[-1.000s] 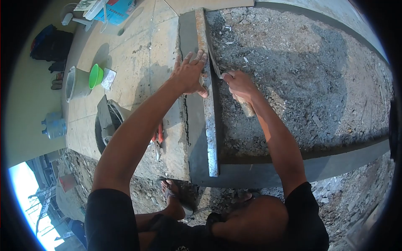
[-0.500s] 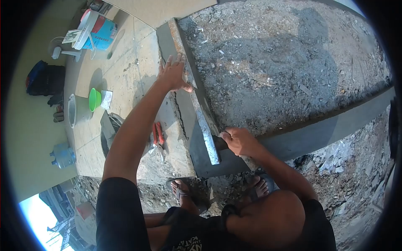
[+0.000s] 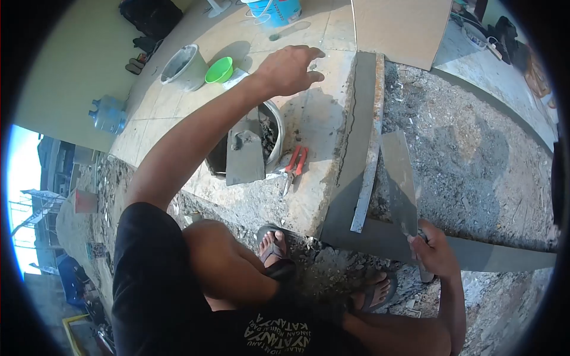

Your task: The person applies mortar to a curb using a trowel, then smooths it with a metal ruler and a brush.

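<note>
My left hand hovers over the tiled floor with its fingers apart and nothing in them. My right hand is wrapped round the handle of a trowel. The trowel's flat blade points away from me, beside a long rusty metal strip. That strip lies along the top of a grey mortared ledge. Below my left forearm stands a bucket of dark mortar, with a flat grey board across it. Red-handled pliers lie between the bucket and the ledge.
Further off are a green bowl, a grey-smeared pail and a blue bucket. A large board is at the far end of the ledge. Rubble fills the area to the right. A water jug stands by the wall.
My left hand has left the metal strip and moved left over the floor. My right hand has drawn the trowel off the ledge's side and raised it. The view has turned leftward.
</note>
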Demonstrator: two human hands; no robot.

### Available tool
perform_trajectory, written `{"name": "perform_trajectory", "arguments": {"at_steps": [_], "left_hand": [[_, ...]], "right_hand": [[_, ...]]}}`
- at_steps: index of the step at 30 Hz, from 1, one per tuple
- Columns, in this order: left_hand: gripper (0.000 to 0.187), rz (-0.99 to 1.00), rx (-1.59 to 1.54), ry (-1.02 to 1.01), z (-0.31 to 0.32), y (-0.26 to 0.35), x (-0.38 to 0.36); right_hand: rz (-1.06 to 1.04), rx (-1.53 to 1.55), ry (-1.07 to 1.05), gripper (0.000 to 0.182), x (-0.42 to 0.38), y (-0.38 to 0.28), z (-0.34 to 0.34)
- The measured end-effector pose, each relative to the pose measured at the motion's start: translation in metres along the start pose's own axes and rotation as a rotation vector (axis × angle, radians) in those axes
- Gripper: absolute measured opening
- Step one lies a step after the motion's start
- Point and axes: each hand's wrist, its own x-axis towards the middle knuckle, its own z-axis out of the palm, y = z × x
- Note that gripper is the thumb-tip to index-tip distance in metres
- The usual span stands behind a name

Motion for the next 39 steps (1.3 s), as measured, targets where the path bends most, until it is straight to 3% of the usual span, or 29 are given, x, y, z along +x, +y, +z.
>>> {"name": "perform_trajectory", "arguments": {"at_steps": [2,5,7,10,11,14,18,19,22,24,26,28,29,36,39], "left_hand": [[0.039,-0.121,-0.125,0.281,-0.019,-0.049,-0.052],[0.031,-0.614,-0.33,0.539,-0.003,-0.108,-0.146],[0.044,-0.899,-0.608,0.446,0.048,-0.153,-0.201],[0.084,-1.03,-1.241,0.248,0.087,-0.15,-0.233],[0.092,-1.024,-1.348,0.202,0.092,-0.146,-0.235],[0.095,-1.054,-1.461,0.116,0.085,-0.13,-0.228],[0.089,-1.044,-1.761,0.066,0.083,-0.14,-0.222],[0.089,-1.039,-1.766,0.061,0.082,-0.141,-0.22],[0.079,-1.073,-1.874,0.134,0.084,-0.141,-0.223],[0.062,-1.032,-1.925,0.137,0.097,-0.147,-0.222],[0.04,-1.001,-2.006,0.118,0.11,-0.151,-0.219],[0.033,-0.962,-2.045,0.136,0.113,-0.149,-0.216],[0.027,-0.918,-2.085,0.129,0.114,-0.148,-0.214],[0.024,-0.834,-1.98,0.055,0.115,-0.14,-0.195],[0.024,-0.824,-1.797,0.044,0.111,-0.133,-0.19]], "right_hand": [[-0.111,-0.156,0.032,0.02,0.014,-0.041,-0.002],[-0.231,-0.384,-0.008,0.022,0.039,-0.088,0.01],[-0.18,-0.479,-0.079,0.022,0.059,-0.126,0.025],[-0.031,-0.651,-0.159,0.025,0.076,-0.178,0.046],[-0.032,-0.68,-0.163,0.026,0.084,-0.183,0.056],[-0.12,-0.65,-0.187,0.03,0.105,-0.173,0.092],[-0.064,-0.589,-0.202,0.031,0.115,-0.194,0.129],[-0.157,-0.571,-0.157,0.031,0.124,-0.18,0.136],[-0.259,-0.503,-0.106,0.03,0.134,-0.169,0.149],[-0.301,-0.443,-0.146,0.029,0.144,-0.172,0.161],[-0.122,-0.374,-0.142,0.033,0.144,-0.176,0.162],[-0.073,-0.381,-0.158,0.033,0.148,-0.175,0.164],[-0.121,-0.348,-0.135,0.025,0.15,-0.17,0.165],[-0.293,-0.418,-0.035,0.022,0.163,-0.153,0.164],[-0.232,-0.453,-0.047,0.024,0.165,-0.149,0.169]]}}
